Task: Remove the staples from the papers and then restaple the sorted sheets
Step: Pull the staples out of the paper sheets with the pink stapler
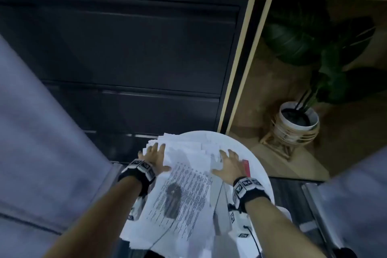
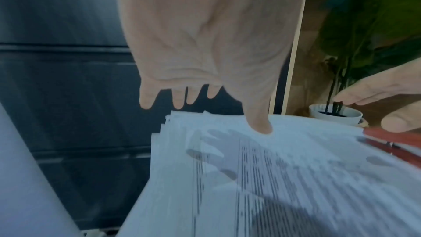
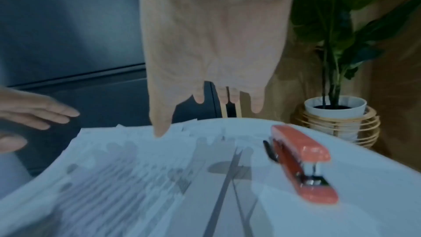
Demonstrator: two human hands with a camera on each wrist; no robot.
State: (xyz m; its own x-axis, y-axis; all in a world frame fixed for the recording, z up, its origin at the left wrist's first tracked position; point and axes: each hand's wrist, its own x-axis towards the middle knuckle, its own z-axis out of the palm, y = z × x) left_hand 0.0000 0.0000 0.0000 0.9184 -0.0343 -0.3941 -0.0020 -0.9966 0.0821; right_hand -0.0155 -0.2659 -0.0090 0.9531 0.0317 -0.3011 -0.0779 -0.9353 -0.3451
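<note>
1. White round counter [image 1: 254, 153], lower centre of the head view, carries everything.
2. Stack of printed papers [image 1: 184, 192] covers its left part.
3. Left hand [image 1: 154, 158] and right hand [image 1: 230, 163], fingers spread and straight, hover over the stack's two sides, gripping nothing.
4. Red stapler [image 3: 303, 163] sits right of the papers.

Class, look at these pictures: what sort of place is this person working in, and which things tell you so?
Probably an office. A dark filing cabinet with wide drawers stands behind a small white table carrying stacked printed papers and a red stapler, with a potted plant alongside.
</note>
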